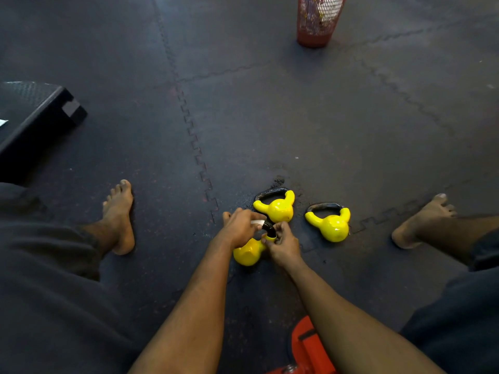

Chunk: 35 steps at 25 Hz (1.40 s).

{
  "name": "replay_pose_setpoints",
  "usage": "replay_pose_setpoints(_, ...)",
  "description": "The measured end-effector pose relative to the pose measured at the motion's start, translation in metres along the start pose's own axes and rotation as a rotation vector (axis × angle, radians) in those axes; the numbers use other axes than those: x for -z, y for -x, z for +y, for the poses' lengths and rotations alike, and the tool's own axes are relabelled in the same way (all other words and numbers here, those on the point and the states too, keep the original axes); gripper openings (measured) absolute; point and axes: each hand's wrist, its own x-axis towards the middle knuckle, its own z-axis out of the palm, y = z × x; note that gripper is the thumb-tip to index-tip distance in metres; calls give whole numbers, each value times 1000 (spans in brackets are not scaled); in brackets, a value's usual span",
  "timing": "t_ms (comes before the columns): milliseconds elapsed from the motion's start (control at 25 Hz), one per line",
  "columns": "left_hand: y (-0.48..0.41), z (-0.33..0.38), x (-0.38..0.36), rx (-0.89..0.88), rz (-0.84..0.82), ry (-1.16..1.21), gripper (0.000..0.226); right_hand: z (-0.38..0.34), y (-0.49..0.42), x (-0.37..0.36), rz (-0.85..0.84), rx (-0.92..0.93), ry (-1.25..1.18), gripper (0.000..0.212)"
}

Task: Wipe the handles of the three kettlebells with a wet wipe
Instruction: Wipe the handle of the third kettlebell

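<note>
Three yellow kettlebells with black handles lie on the dark rubber floor. The nearest kettlebell [248,253] is between my hands. My left hand [241,226] grips a white wet wipe [257,222] wrapped against that kettlebell's black handle [270,228]. My right hand [283,245] pinches the same handle at its right end, where it meets the yellow body. A second kettlebell [278,209] lies just behind my hands. The third kettlebell [330,224] lies to its right, apart from both hands.
My bare feet [120,217] [424,221] rest on the floor to either side. A black padded bench [35,117] stands at the left. A red mesh bin [317,20] stands far back. A red object [307,344] sits under my right forearm.
</note>
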Motion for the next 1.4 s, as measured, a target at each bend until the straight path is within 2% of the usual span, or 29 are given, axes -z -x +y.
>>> replay_pose_setpoints(160,3,-3,-2,-21,51,12,33,1,-2,1,-7,15,34,31)
replay_pose_setpoints(280,-6,2,10,65,-103,-29,32,1,-1,0,-9,34,38,31)
replay_pose_setpoints(360,-12,4,14,108,-224,-48,39,0,0,-1,-19,44,40,31)
replay_pose_setpoints(480,-11,1,12,104,-265,14,47,0,1,-1,-25,45,32,31)
replay_pose_setpoints(640,-7,4,4,18,-140,-13,32,3,2,-1,9,27,38,32)
replay_pose_setpoints(880,-5,2,-10,-18,15,-55,38,3,-1,-2,7,31,-1,34)
replay_pose_setpoints(1080,-5,-2,-16,-28,72,197,37,-1,-3,-6,26,69,-3,36)
replay_pose_setpoints(1200,-3,-7,-19,-9,152,157,33,-2,-2,-8,36,82,1,35)
replay_pose_setpoints(1400,4,-5,-24,54,333,246,21,-4,-1,-10,49,74,-25,34)
